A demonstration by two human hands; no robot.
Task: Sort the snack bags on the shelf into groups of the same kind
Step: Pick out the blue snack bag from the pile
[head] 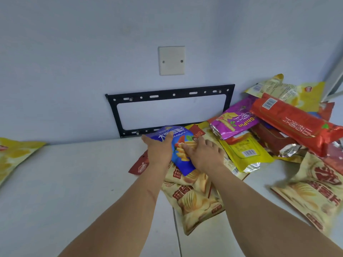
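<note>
A blue snack bag lies near the wall at the middle of the white shelf. My left hand grips its left edge, thumb over the top. My right hand rests on the bag's right side with fingers spread flat. Under the blue bag lie beige chip bags and a dark red bag. To the right is a heap: a purple bag, a long red bag, a yellow bag and pale yellow bags.
One yellow chip bag lies alone at the shelf's far left. Another beige bag sits at the right edge. A black metal bracket and a white cover plate are fixed to the wall behind. A shelf seam runs front to back.
</note>
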